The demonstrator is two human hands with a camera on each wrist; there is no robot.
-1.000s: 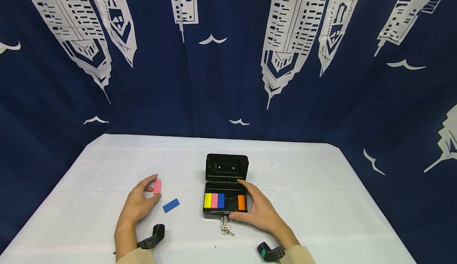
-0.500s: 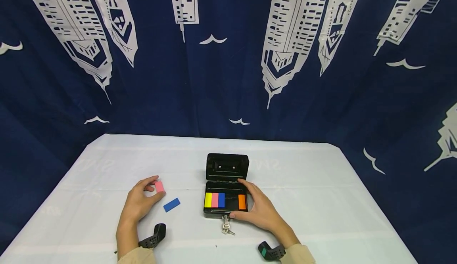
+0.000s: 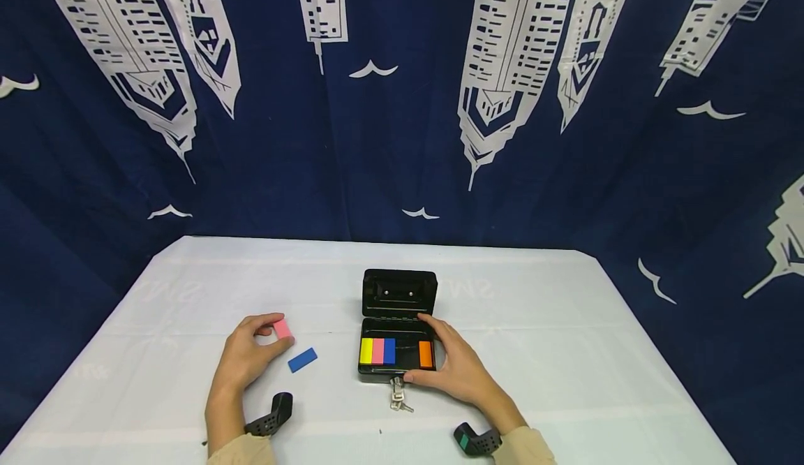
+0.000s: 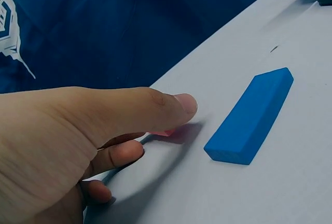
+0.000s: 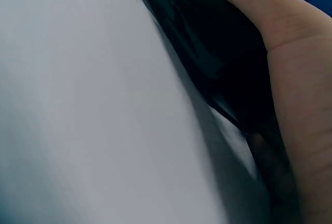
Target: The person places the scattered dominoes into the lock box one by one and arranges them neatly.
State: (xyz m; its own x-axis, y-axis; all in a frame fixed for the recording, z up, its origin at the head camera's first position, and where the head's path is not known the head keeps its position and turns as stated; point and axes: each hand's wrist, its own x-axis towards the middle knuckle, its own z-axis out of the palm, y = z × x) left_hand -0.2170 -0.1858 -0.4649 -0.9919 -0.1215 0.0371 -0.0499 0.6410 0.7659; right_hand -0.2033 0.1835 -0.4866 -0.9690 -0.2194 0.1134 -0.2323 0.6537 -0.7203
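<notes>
The left sleeve (image 3: pixel 241 450) and right sleeve (image 3: pixel 523 445) are plain beige cloth; the weave is too small to tell. At the left wrist, a black strap (image 3: pixel 264 426) with small holes carries a rounded black housing (image 3: pixel 283 403). At the right wrist, a similar perforated black band (image 3: pixel 488 444) joins a dark casing (image 3: pixel 465 432) marked with a green patch (image 3: pixel 464 443). The left hand (image 3: pixel 243 355) and right hand (image 3: pixel 461 372) are bare.

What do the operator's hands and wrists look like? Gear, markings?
Left hand and right hand: bare, no gloves. Beige sleeves on both arms. Each wrist wears a black perforated strap with a chunky black unit; the right one has a green patch. No cables visible.
</notes>
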